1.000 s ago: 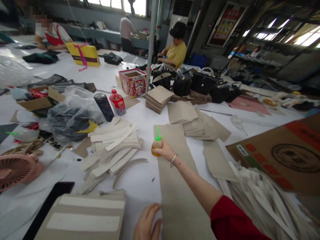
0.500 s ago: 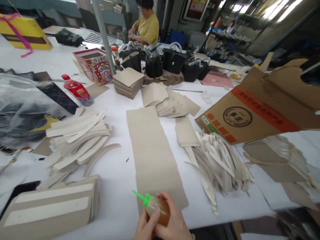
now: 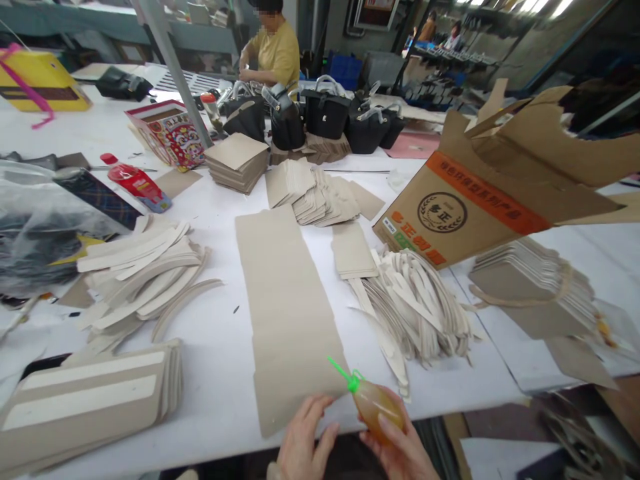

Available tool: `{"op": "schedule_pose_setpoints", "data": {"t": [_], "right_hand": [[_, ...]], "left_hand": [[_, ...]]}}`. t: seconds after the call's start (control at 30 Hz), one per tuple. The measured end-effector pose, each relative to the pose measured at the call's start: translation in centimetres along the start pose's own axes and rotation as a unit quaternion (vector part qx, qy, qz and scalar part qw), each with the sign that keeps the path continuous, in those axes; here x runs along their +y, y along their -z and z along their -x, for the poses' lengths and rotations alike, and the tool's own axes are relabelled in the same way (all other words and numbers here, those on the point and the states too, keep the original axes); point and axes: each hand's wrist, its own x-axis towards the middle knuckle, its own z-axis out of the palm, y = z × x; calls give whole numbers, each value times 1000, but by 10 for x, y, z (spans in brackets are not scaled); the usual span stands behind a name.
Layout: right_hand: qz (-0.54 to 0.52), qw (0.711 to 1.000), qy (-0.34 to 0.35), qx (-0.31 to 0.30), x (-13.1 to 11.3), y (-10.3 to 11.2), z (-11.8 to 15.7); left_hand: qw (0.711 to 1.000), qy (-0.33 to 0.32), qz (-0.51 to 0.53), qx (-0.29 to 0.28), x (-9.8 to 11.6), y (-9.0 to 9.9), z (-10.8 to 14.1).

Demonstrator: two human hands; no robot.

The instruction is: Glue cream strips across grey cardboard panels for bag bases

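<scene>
My right hand (image 3: 400, 437) is wrapped around a glue bottle (image 3: 379, 408) with amber contents and a green nozzle, tilted up and to the left. Just left of it, my left hand (image 3: 307, 437) has its fingers apart and holds nothing; its fingertips are by the near end of a long beige-grey board strip (image 3: 287, 300). That strip runs away from me along the white table (image 3: 210, 373). Whether the left fingertips touch the strip I cannot tell.
Curved pale strips lie heaped at left (image 3: 150, 273) and right (image 3: 420, 307). Stacked panels (image 3: 95, 400) sit at near left. Farther off are card stacks (image 3: 237, 160), black handbags (image 3: 325, 113), a red bottle (image 3: 137, 183) and a large carton (image 3: 450, 207). A person in yellow (image 3: 280, 53) works behind.
Both hands were together on the bottle; the left has let go and opened. The right hand has carried the bottle to the right. The whole view has shifted slightly.
</scene>
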Motion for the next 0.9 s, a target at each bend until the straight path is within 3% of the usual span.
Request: {"op": "schedule_pose_setpoints", "data": {"t": [0.13, 0.23, 0.3, 0.47, 0.6, 0.7, 0.8, 0.9], "right_hand": [[102, 989, 88, 55, -20, 20, -9], [187, 966, 146, 101, -27, 26, -12], [206, 959, 164, 109, -28, 28, -12], [176, 974, 127, 71, -23, 35, -13], [237, 947, 201, 85, -14, 38, -13], [297, 926, 226, 60, -9, 41, -13], [390, 878, 275, 44, -6, 43, -13], [494, 791, 359, 29, -3, 43, -14]], "left_hand": [[965, -74, -249, 30, -27, -9, 0], [931, -108, -344, 55, -39, -17, 0], [913, -126, -379, 83, -43, -23, 0], [884, -159, -422, 121, -49, -28, 0], [868, -181, -449, 114, -52, -24, 1], [857, -187, -469, 109, -56, -24, 3], [848, -182, -488, 99, -63, -27, 5], [849, -175, -489, 98, -68, -30, 5]]}}
